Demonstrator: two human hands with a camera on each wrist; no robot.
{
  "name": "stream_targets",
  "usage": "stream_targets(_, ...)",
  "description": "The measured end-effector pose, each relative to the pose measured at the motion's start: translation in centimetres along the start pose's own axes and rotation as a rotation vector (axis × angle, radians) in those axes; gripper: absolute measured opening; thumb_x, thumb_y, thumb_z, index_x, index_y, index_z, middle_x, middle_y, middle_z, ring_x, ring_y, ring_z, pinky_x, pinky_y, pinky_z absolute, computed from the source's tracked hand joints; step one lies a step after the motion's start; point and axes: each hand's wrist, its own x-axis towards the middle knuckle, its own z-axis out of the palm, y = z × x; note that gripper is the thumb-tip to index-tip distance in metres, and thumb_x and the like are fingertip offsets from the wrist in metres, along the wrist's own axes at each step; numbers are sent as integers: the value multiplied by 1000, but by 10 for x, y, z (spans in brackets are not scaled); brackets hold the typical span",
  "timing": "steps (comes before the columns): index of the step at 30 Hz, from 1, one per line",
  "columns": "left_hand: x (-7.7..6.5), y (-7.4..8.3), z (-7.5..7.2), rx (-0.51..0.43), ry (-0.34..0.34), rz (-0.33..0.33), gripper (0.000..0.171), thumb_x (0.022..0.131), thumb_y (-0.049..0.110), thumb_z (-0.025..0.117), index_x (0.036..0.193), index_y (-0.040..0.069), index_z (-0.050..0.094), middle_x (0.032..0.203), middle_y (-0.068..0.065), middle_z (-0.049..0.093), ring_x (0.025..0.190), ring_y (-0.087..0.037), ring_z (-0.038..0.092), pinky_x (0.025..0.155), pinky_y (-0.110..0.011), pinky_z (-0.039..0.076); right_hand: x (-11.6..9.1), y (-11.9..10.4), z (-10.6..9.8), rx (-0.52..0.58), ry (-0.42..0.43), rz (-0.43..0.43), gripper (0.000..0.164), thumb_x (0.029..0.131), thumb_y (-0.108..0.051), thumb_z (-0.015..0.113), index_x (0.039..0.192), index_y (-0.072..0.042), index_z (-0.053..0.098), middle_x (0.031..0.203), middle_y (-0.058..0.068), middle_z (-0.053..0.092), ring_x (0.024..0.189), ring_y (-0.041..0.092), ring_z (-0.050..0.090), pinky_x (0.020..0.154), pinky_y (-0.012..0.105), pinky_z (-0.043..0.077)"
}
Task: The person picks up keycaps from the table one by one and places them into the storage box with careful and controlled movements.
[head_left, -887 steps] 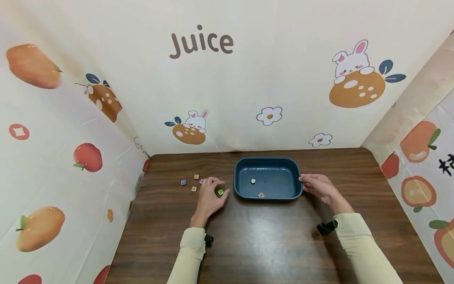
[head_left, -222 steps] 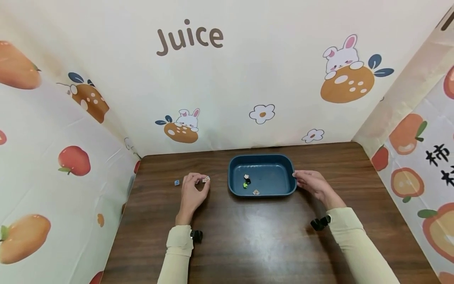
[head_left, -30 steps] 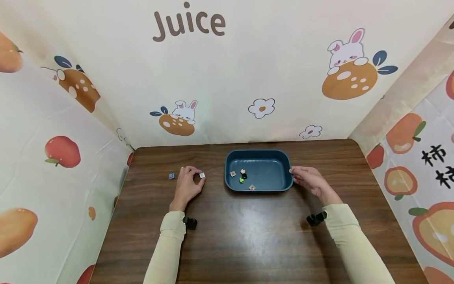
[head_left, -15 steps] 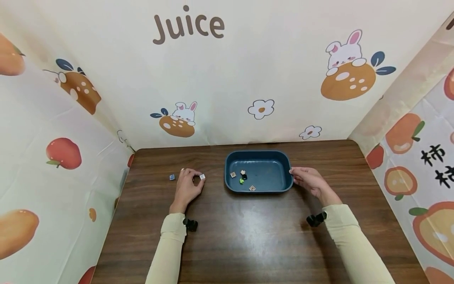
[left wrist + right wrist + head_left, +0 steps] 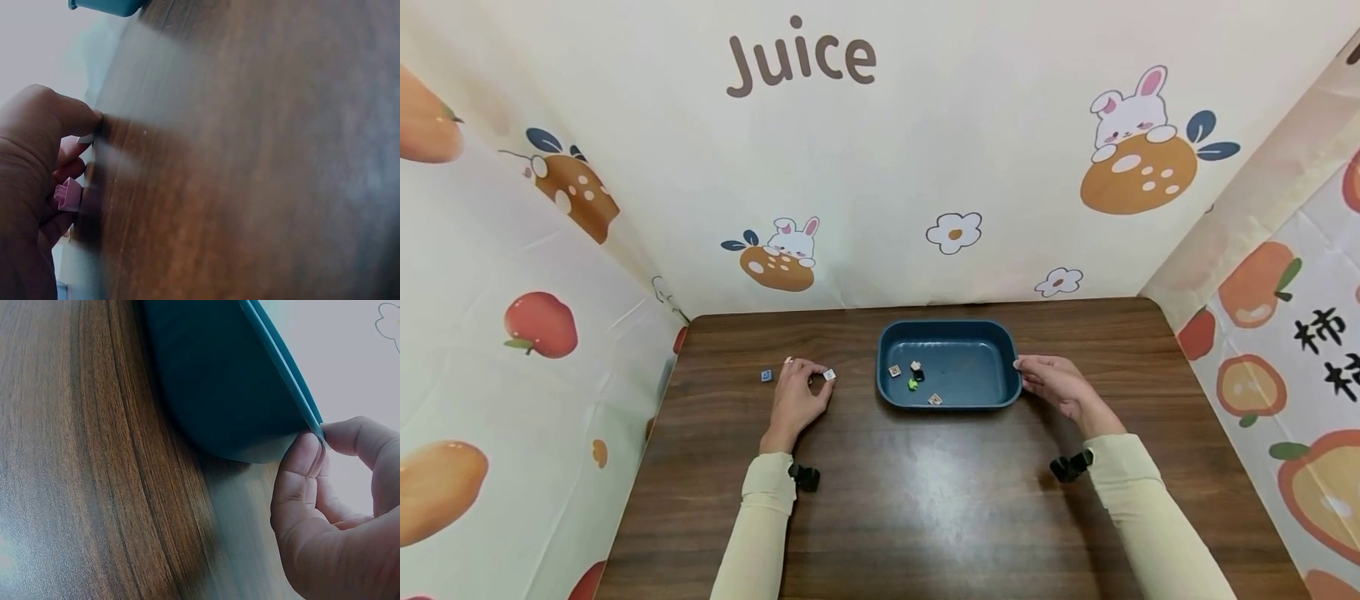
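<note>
Cream fabric (image 5: 887,150) printed with fruit, bunnies, flowers and the word "Juice" rose behind the tabletop (image 5: 940,517), whose dark brown wood grain we saw running beneath everything else. Two pale yellow sleeves (image 5: 752,533) reached in from the near side. Between them, farther back and right of the left hand, a navy tray (image 5: 973,371) sat on the wood, longer side to side than front to back.

At the tray's right end we found the right hand (image 5: 1062,389), its thumb on one side of the rim and its fingertips on the other, pinching it. The left hand (image 5: 795,402) was well apart from the tray, thumb and forefinger drawn nearly together around a white piece (image 5: 829,375); we could not tell whether that piece touched the wood. A black device (image 5: 805,477) was worn at each wrist.

Smallest were the other pieces. From the left wrist we made out a pink piece (image 5: 72,195) near the curled fingers, and from above a blue piece (image 5: 766,376) on the wood, left of the hand. Inside the tray we counted five: a tan square (image 5: 894,371) near the left wall, a whitish piece (image 5: 915,365), a black piece (image 5: 919,376) and a green piece (image 5: 912,385) clustered close together, and a second tan square (image 5: 935,399) by the front wall.
</note>
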Motion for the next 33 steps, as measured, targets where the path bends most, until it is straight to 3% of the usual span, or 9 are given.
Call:
stream_targets(9,-2,0,2,-3,10,-4,24,95,24,77,107,4,79,110,-13,68,108,-34,60,133,-48,25,0,2,0,18,1,16,31,103,-25,69,127,-5,71,98,-11,75,86,0,68,82,17,60)
stream_targets(16,-5,4,-1,-34,39,-2,24,95,25,77,107,4,79,111,-13,68,107,-34,59,125,-51,36,1,1,-1,16,-7,25,37,104,-28,70,131,-4,69,99,-11,75,86,1,68,83,18,60)
stream_targets(24,-4,13,-6,-56,45,-7,24,95,26,78,107,5,79,111,-11,68,111,-35,60,133,-48,23,1,-2,0,31,1,26,18,104,-22,68,116,-12,75,96,-11,76,83,0,68,80,17,60)
stream_targets(33,-7,20,-11,-77,37,-11,23,94,25,79,106,6,79,110,-11,68,109,-34,60,134,-48,22,2,1,0,13,5,3,32,104,-24,69,128,-3,69,97,-11,73,86,0,67,82,18,60)
